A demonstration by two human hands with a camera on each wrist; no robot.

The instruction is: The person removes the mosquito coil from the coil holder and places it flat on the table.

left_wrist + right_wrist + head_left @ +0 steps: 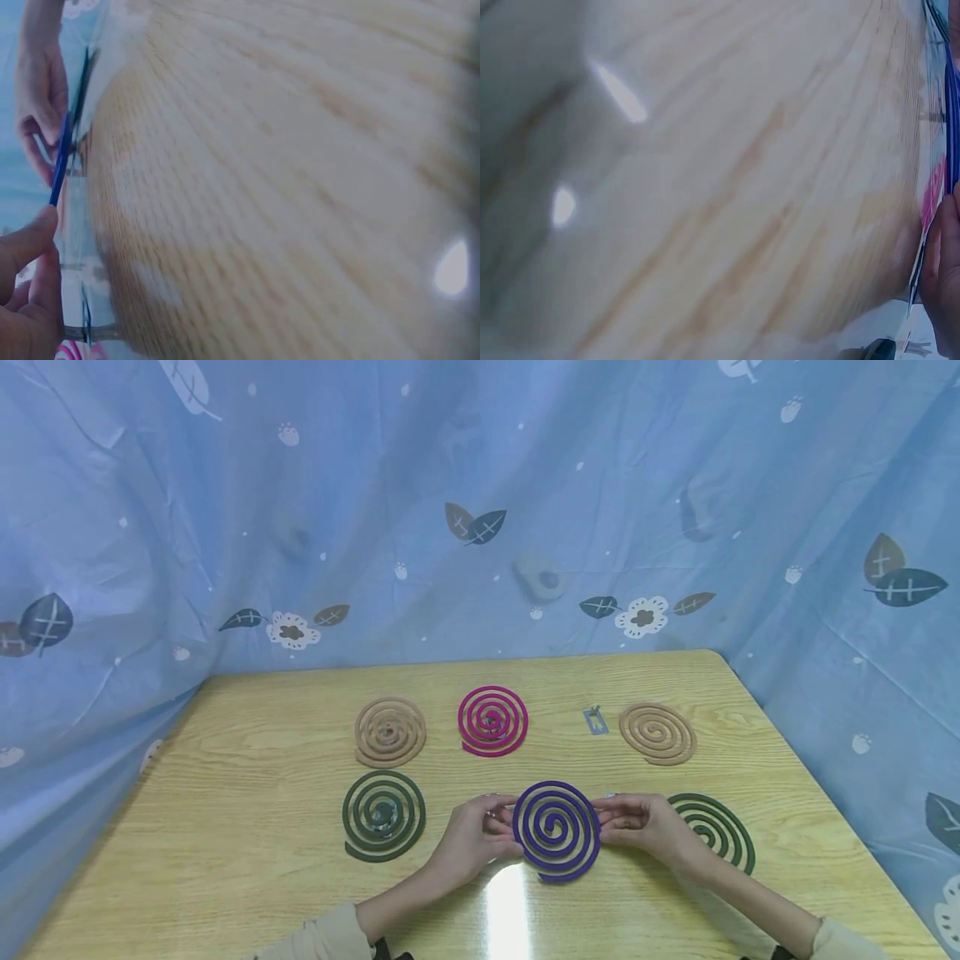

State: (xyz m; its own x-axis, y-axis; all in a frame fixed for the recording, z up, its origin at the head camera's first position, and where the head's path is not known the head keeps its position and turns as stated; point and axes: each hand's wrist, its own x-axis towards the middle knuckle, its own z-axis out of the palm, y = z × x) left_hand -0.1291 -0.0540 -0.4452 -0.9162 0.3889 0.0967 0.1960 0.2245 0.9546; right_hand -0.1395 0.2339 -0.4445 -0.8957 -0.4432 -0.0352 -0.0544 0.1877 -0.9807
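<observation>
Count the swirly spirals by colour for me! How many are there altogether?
Tan spirals: 2
Dark green spirals: 2
Pink spiral: 1
Purple spiral, held between both hands: 1
Total: 6

A pale wood-grain desk (727, 180) fills most of the view, marked by two white glare spots (563, 206). At the right edge a blue-purple coil (952, 127) shows nearly edge-on — the right hand (943, 266) at its lower end, the left hand (955, 34) at its upper — with a bright pink coil (933, 193) alongside.
</observation>
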